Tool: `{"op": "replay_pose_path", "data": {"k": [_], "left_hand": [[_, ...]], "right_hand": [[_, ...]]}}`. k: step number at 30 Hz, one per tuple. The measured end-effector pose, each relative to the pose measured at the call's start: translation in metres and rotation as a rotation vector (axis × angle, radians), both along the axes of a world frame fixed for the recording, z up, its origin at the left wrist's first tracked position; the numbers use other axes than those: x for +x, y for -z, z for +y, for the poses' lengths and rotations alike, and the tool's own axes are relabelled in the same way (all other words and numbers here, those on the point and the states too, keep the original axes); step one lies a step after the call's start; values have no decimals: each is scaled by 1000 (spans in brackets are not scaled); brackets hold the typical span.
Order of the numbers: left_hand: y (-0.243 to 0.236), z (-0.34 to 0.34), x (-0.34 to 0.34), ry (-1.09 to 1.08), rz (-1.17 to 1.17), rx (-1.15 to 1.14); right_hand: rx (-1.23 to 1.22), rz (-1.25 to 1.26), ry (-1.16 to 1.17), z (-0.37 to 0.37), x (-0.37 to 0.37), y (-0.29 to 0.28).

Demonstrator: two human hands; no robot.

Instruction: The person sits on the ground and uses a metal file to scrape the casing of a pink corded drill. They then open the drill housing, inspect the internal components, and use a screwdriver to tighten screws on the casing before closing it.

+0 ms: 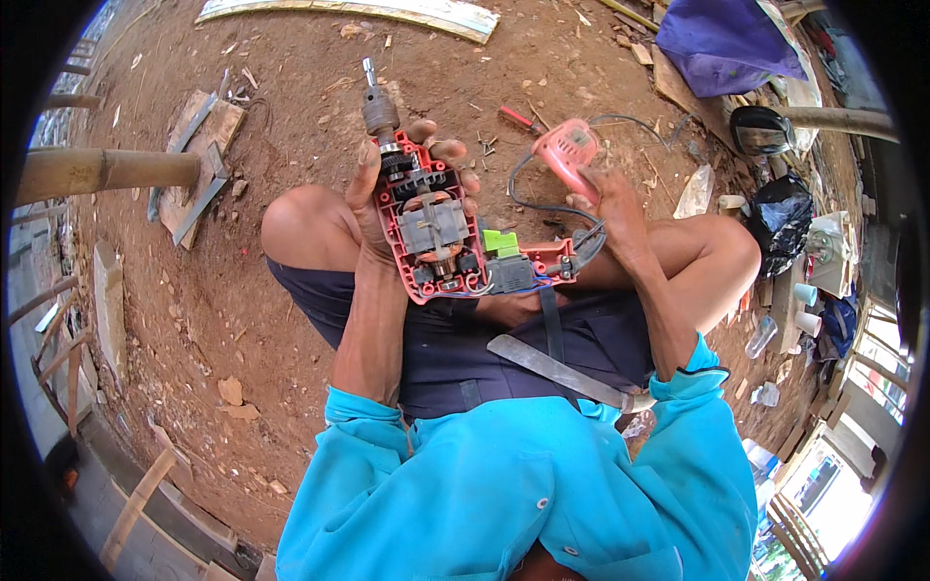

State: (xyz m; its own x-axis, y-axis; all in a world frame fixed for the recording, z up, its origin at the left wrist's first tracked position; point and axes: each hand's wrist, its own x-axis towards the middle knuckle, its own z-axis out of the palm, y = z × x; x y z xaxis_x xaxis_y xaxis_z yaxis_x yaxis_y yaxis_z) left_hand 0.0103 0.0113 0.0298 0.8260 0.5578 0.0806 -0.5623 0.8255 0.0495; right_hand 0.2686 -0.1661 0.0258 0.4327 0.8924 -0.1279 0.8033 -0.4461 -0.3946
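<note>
Head view, only one. The person sat cross-legged on bare dirt (pixel 291 58), both forearms coming up from the lower edge to frame centre.

The left hand (pixel 373 208) was closed around the opened drill body (pixel 431 237), a red half-shell with motor and windings exposed. Thumb ran up the left edge, fingertips (pixel 448 150) curled over the top right edge, so a full wrap grip. The drill's long axis ran nearly vertical in the frame, tilted slightly to upper left: metal chuck (pixel 380 111) with a bit pointed to the upper centre, handle end with a green switch block (pixel 501 242) bent toward centre right.

The right hand (pixel 610 208) sat to the right of the drill at about the same height. Its fingers were closed on the loose red cover half (pixel 567 150), held up and right of the body, apart from it, not touching. The cover lay upper right of the open shell; its long axis slanted from upper left to lower right. A black cord (pixel 528 198) looped between the two parts, and the hand's lower edge seemed to rest near the handle end; contact there could not be told.

The left hand carried the body, so the right was the nearer one to the cover and to the handle.

A flat metal strip (pixel 557 370) lay across the lap, lower centre. A red-handled screwdriver (pixel 518 118) and small screws (pixel 487 145) lay on the dirt just above the hands.
</note>
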Motion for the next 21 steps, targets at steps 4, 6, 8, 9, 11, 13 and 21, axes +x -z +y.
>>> {"op": "replay_pose_path", "data": {"k": [4,6,8,9,11,13,21], "left_hand": [[7,4,2,3,-20,10],[10,5,4,17,-53,-20],[12,3,4,32,-107,-86],[9,2,5,36,-127,-108],[2,5,4,41,-166,-153],[4,10,0,25,-151,-94],[6,7,5,40,-4,-99]], "right_hand": [[117,59,13,-7,-1,-5],[238,142,126,-3,-7,-32],[347,235,64,3,-19,-66],[405,274,38,2,-21,-74],[397,211,2,1,-14,-72],[320,107,10,0,3,-68],[474,326,-375,10,-79,-125]]}}
